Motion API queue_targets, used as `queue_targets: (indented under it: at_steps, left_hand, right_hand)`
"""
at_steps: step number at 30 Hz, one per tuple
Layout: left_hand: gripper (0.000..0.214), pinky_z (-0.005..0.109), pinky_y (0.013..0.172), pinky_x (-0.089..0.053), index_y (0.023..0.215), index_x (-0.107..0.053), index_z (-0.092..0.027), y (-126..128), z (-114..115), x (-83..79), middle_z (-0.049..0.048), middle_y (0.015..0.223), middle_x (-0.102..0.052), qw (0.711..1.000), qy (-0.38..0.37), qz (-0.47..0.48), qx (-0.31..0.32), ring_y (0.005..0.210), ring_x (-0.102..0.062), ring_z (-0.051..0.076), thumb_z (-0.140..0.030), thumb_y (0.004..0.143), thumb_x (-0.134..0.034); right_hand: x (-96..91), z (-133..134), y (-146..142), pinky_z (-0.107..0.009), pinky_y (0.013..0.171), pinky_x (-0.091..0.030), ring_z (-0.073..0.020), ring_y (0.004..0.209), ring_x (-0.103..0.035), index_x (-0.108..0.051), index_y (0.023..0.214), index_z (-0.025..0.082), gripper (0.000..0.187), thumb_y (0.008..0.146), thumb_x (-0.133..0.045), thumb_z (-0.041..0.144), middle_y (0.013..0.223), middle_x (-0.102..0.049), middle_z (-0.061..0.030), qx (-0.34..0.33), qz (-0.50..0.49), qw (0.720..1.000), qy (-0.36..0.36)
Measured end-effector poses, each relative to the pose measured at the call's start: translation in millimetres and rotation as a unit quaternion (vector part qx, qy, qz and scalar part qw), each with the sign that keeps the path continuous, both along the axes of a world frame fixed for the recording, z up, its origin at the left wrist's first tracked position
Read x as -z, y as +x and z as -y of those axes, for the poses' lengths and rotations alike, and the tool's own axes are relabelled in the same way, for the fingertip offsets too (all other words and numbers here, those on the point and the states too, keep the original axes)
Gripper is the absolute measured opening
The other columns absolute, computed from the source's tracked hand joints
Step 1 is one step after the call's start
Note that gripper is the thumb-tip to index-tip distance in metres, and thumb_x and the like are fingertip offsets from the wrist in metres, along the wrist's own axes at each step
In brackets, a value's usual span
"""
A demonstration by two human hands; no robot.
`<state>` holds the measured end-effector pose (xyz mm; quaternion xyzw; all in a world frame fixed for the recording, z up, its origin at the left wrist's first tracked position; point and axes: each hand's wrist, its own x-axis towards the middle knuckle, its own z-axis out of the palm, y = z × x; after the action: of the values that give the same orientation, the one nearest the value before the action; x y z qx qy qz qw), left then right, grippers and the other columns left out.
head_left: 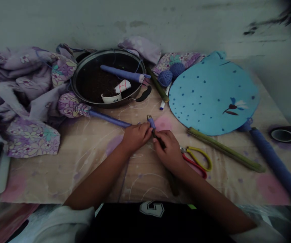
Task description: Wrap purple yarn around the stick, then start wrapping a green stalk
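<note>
My left hand (136, 136) and my right hand (167, 150) meet at the middle of the table, both closed on a thin stick (151, 123). Its upper end is wrapped in blue-violet material and pokes out above my fingers. A dark green length of stem (172, 184) extends below my right hand, though I cannot tell if it is the same stick. A long blue-violet wrapped rod (110, 118) lies with its tip near my left hand. Red and yellow handled scissors (196, 160) rest just right of my right hand.
A dark pan of soil (79, 81) at the back holds a white cup (111, 98) and a wrapped rod (121, 73). Nearby are blue yarn balls (165, 78), a round blue felt disc (213, 94), a green stick (225, 148), floral cloth (31, 101) and a tape roll (282, 135).
</note>
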<state>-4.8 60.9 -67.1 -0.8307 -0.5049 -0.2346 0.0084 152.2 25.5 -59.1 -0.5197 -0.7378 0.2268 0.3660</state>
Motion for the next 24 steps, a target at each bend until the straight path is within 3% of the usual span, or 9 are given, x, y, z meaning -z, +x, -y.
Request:
queue_targets:
  at_steps: [5,11,24]
  left_hand:
    - [0.031,0.024,0.058,-0.045,0.093,-0.063,-0.014,-1.2,-0.4,-1.9,0.0077,0.080,-0.072,1.000,-0.011,-0.004,0.013,0.065,-0.066,0.016,-0.034,0.090,-0.039]
    - [0.030,0.025,0.059,-0.045,0.092,-0.062,-0.013,-0.2,-0.3,-2.6,0.0086,0.081,-0.072,0.999,-0.043,-0.025,-0.002,0.066,-0.066,0.016,-0.032,0.091,-0.039]
    - [0.033,0.027,0.058,-0.045,0.094,-0.062,-0.013,-1.6,1.3,-5.9,0.0094,0.079,-0.071,0.994,-0.087,-0.061,0.000,0.063,-0.066,0.018,-0.030,0.093,-0.034]
  right_hand:
    - [-0.7,-1.6,1.7,-0.036,0.071,-0.049,-0.0200,0.080,-0.058,-0.060,0.105,0.015,0.029,0.079,-0.049,0.018,0.090,-0.060,-0.0106,0.005,0.004,1.000,-0.001]
    - [-3.3,-3.7,3.3,-0.033,0.064,-0.049,-0.0184,0.072,-0.058,-0.059,0.100,0.017,0.026,0.074,-0.052,0.017,0.085,-0.063,-0.0077,0.003,0.022,1.000,-0.020]
    - [0.9,-3.4,0.8,-0.036,0.070,-0.048,-0.0209,0.078,-0.059,-0.059,0.094,0.017,0.023,0.074,-0.050,0.018,0.087,-0.064,-0.0100,0.000,0.039,0.999,-0.026]
